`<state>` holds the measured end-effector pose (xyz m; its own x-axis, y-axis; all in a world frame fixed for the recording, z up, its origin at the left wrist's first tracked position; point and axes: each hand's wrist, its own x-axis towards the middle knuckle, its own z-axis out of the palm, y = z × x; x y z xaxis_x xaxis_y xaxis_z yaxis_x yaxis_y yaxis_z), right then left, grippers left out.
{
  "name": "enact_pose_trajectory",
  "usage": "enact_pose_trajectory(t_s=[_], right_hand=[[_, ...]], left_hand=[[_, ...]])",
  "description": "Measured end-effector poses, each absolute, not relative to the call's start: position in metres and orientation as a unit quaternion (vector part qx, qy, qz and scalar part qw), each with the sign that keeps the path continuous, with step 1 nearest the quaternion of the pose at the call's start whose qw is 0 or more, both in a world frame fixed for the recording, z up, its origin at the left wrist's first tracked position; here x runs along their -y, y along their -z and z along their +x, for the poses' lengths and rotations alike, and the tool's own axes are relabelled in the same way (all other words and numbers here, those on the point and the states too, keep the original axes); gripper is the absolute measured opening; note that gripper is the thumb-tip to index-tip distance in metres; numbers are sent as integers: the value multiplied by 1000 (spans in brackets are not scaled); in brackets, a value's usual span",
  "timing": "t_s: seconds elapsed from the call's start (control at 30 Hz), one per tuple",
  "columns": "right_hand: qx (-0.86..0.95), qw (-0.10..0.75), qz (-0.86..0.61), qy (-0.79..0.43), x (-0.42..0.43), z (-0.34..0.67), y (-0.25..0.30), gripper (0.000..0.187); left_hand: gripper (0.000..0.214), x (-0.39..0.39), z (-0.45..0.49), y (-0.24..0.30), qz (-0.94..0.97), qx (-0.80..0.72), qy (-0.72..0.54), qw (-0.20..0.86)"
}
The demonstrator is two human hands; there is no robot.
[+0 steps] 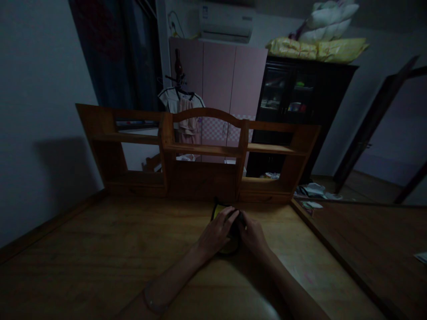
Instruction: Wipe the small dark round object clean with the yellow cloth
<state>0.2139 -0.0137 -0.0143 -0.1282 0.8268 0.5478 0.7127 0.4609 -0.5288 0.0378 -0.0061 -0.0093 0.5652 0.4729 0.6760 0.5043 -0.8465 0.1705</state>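
Note:
A small pouch-like object [230, 248] with black edging and a yellowish panel lies on the wooden tabletop [140, 249]. My left hand [216, 231] rests across it, fingers bent over its dark upper right part. On the right side, my right hand [254, 233] has its fingers curled in against the same dark edge, close to the left fingertips. Both hands appear closed on the object. Dim light and the fingers hide its middle, and I cannot make out the exact spot that each fingertip grips.
Behind the hands stands a wooden shelf unit [203, 150] along the table's back edge. A wall [43, 133] borders the left side. At right, a raised wooden rim [333, 249] edges the tabletop. Farther back are a pink wardrobe [218, 80] and a dark cabinet [300, 115].

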Motion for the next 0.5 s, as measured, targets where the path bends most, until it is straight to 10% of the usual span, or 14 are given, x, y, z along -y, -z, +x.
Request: enact_pose_trajectory(t_s=[0.5], right_hand=[[774,418,-468,-83,16,214,10,48]], left_hand=[[88,3,40,17,-887,281,364,35]])
